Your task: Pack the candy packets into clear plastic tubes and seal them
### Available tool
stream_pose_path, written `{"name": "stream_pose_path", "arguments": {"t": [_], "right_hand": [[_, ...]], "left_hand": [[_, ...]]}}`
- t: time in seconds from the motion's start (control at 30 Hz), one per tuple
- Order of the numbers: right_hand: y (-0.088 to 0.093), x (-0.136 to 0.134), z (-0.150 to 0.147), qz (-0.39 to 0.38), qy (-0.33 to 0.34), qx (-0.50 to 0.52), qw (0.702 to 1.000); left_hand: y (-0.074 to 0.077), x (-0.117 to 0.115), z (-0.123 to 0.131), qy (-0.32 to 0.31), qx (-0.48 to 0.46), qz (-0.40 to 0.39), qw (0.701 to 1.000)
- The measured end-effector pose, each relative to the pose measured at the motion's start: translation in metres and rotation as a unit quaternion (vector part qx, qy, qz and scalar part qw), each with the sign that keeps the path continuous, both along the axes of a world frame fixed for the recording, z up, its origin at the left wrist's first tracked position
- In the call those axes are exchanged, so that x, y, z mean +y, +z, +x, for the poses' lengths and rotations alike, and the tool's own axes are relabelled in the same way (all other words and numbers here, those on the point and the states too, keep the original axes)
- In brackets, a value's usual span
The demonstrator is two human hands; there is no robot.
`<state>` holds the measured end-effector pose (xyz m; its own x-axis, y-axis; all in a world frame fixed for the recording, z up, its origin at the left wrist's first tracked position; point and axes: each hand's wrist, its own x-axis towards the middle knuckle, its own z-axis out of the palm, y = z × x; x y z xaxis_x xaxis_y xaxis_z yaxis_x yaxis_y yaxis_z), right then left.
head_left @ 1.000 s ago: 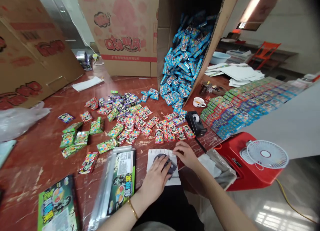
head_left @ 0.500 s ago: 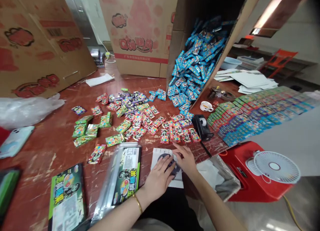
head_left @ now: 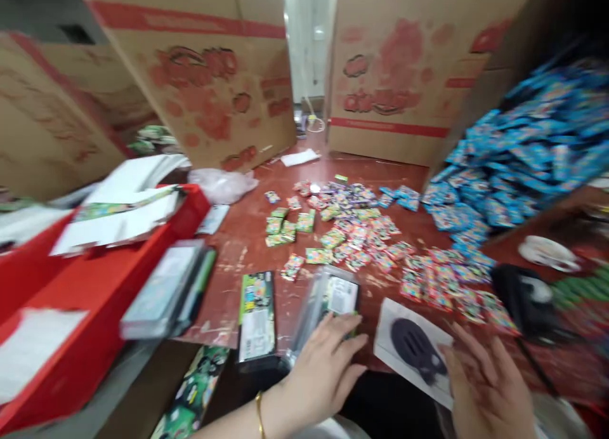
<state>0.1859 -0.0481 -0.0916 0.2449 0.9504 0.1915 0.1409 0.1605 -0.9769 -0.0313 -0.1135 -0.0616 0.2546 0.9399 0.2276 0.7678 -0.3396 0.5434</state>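
A white card (head_left: 385, 337) with a dark, rounded printed shape lies tilted near the table's front edge. Its right edge is under the thumb of my right hand (head_left: 490, 382), which grips it there, though blur softens the fingers. My left hand (head_left: 328, 363) is spread over the near end of a black-and-green candy package (head_left: 343, 294) and its clear plastic tray (head_left: 311, 306). Whether its fingertips touch the package is unclear. Left of it lies a second such package (head_left: 257, 315) with a white label.
Small candy packs (head_left: 361, 233) are scattered mid-table. Blue packs (head_left: 518, 153) spill from a carton at right, near a black tape dispenser (head_left: 521, 299) and a white cup (head_left: 547, 252). A red bin (head_left: 107, 287) holds papers at left. Large cartons (head_left: 390, 77) stand behind.
The view has swung left. My left hand has moved off the card to the package beside it. The card has turned and come closer to me with my right hand.
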Motion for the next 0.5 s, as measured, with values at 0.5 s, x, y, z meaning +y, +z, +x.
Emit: {"name": "stream_pose_path", "arguments": {"t": [0.5], "right_hand": [[-0.025,0.029,-0.270,0.119,0.515,-0.128,0.839]], "left_hand": [[-0.103,-0.109,-0.110,0.442,-0.501,-0.277,0.690]]}}
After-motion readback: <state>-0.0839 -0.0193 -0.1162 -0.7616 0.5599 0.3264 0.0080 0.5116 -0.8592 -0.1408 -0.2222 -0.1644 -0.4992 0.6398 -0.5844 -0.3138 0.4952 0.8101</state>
